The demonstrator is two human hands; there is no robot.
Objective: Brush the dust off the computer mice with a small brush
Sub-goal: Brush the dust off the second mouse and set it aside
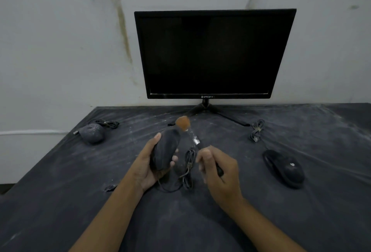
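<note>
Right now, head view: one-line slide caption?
Left hand holds dusty black corded mouse; right hand holds orange-bristled brush at its far end.

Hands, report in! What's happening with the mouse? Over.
Left hand grips dusty mouse. Right hand holds brush, its head at mouse's far end. Cable hangs between hands, nothing blocking.

I see the brush (195, 141) with rust-orange bristles, silver ferrule and black handle. The middle mouse (165, 149) is black under grey dust, the left mouse (92, 135) speckled grey-white, the right mouse (284, 168) glossy black with a white mark. The table (60, 181) is charcoal, streaked pale; the monitor (212, 55) black; the wall (60, 41) off-white, stained brown.
</note>
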